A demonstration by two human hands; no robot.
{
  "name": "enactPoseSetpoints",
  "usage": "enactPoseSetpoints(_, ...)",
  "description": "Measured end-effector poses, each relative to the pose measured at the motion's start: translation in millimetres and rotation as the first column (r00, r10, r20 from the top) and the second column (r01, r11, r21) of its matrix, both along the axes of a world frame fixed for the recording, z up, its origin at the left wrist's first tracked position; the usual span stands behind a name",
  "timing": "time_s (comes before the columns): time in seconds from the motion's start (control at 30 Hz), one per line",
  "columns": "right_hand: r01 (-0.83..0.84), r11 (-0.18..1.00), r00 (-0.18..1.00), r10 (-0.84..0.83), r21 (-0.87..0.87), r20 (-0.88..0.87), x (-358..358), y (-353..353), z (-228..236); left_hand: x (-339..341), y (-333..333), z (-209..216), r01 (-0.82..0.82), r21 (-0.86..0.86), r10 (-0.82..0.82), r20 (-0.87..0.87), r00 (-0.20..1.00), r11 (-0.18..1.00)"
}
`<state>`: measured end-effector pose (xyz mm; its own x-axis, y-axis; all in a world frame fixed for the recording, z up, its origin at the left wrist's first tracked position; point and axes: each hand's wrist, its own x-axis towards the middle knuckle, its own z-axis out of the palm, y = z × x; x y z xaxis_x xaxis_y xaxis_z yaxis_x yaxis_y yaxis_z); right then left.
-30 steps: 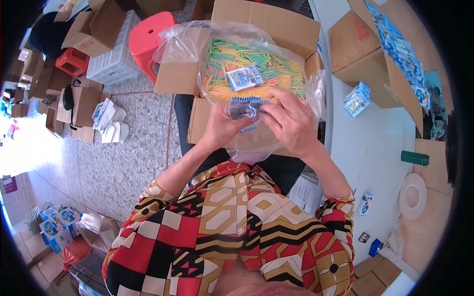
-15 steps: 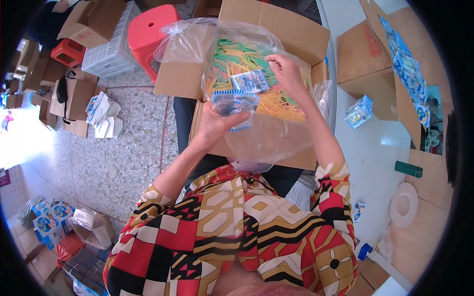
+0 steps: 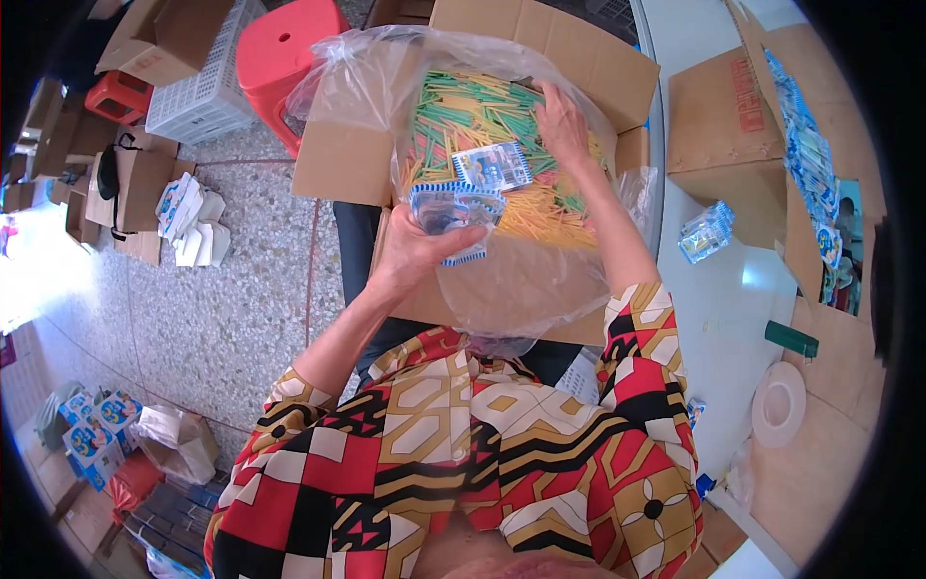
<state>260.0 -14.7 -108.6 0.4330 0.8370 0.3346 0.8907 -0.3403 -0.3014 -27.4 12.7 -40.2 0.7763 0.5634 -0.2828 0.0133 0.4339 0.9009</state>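
Observation:
My left hand [image 3: 417,249] grips a few clear, blue-and-white plastic packets [image 3: 453,207], its thumb across their front. They are held over the near edge of an open cardboard box [image 3: 338,164] lined with clear plastic. Inside lies a layer of thin green, yellow, orange and pink sticks [image 3: 473,111]. Another blue-and-white packet [image 3: 494,166] rests flat on the sticks, just beyond the held ones. My right hand [image 3: 563,125] is at the far right of the sticks, fingers curled together and tips down among them. What is between those fingertips is hidden.
A white table [image 3: 704,309] runs along the right, with a small pile of packets [image 3: 706,232] and a carton [image 3: 723,116] on it. A red stool [image 3: 289,58] and a white crate [image 3: 207,87] stand beyond the box's left. A green stapler-like object [image 3: 793,339] lies far right.
My right hand has moved farther away and slightly right, its fingers now down at the sticks. My left hand keeps its hold on the packets. The whole view has shifted slightly.

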Motion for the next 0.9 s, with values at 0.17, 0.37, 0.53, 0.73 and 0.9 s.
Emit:
enactPoseSetpoints(0.17, -0.109, 0.994, 0.987, 0.108, 0.000, 0.120, 10, 4, -7, 2, 0, -3, 0.029, 0.021, -0.029, 0.000, 1.000, 0.999)
enactPoseSetpoints(0.37, -0.039, 0.980, 0.948, 0.098, -0.196, 0.303, 5, 13, -14, 0, -3, -7, 0.037, 0.050, -0.036, -0.015, 0.999, 0.998)
enactPoseSetpoints(0.53, -0.065, 0.974, 0.922, 0.141, -0.215, 0.360, 4, 16, -15, 1, -3, -5, 0.053, 0.048, -0.053, -0.018, 0.998, 0.997)
enactPoseSetpoints(0.73, -0.069, 0.959, 0.924, 0.165, -0.274, 0.345, 2, 21, -16, 2, -3, -3, 0.040, 0.059, -0.039, -0.019, 0.999, 0.997)
enactPoseSetpoints(0.9, -0.095, 0.977, 0.936, 0.153, -0.189, 0.317, 8, 16, -22, 2, -3, -2, 0.032, 0.026, -0.033, 0.028, 0.999, 0.999)
